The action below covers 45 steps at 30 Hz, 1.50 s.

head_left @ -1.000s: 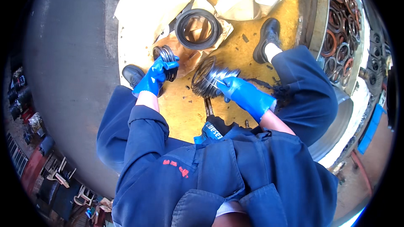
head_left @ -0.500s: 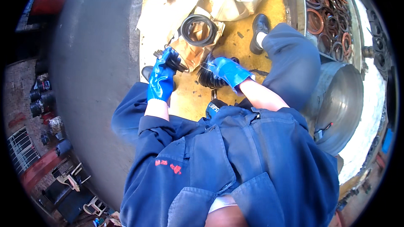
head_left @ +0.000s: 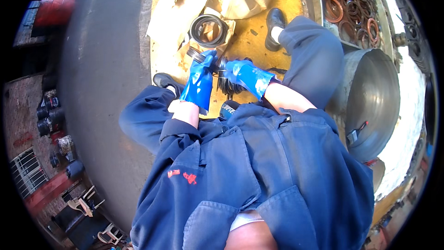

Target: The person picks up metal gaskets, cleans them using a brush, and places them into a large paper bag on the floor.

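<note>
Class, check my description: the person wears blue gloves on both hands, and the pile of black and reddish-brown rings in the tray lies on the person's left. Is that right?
Not quite: the head view shows that pile of rings on the person's right. The blue gloves on both hands are correct.

Here's my left hand, fingers curled tight; my right hand sits just beside it, forearms angled forward, knees spread.
</note>
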Available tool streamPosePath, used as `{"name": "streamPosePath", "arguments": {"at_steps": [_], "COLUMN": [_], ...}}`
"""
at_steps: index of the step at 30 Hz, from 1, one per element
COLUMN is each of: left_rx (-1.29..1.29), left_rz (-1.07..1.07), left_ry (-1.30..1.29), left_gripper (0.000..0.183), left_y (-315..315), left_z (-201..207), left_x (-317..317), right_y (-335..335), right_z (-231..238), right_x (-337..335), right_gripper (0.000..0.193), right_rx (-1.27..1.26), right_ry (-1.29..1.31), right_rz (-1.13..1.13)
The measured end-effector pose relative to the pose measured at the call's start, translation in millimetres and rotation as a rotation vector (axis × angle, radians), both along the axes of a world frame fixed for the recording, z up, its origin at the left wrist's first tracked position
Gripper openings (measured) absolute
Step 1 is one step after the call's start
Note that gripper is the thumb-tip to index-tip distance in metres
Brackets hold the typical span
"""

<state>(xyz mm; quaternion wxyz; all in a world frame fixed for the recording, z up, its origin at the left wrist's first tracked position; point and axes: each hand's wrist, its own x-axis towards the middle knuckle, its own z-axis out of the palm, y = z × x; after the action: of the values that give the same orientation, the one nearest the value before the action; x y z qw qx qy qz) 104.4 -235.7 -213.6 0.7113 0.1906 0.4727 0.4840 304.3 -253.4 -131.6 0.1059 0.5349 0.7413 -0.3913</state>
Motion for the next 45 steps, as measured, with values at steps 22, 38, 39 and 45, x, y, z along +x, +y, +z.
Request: {"name": "streamPosePath", "arguments": {"at_steps": [22, 38, 39, 45], "left_rx": [0.045, 0.573, 0.537, 0.382], "left_rz": [-0.51, -1.207, -1.23, -1.173], "left_ry": [-0.081, 1.224, 1.197, 0.979], "left_gripper": [0.068, 0.052, 0.052, 0.043], "left_y": [-17.9, 8.6, 9.8, 16.5], "left_z": [43.3, 29.7, 32.5, 40.3], "left_x": [0.9, -0.3, -2.7, 10.0], "right_y": [29.2, 36.8, 37.9, 37.9], "right_z": [-29.8, -48.6, -42.1, -17.9], "right_x": [32.0, 35.8, 35.0, 47.8], "right_gripper": [0.032, 0.023, 0.024, 0.027], "right_rx": [-0.159, -0.205, -0.184, -0.156], "right_ry": [0.518, 0.555, 0.548, 0.538], "right_rz": [-0.202, -0.145, -0.123, -0.141]}}
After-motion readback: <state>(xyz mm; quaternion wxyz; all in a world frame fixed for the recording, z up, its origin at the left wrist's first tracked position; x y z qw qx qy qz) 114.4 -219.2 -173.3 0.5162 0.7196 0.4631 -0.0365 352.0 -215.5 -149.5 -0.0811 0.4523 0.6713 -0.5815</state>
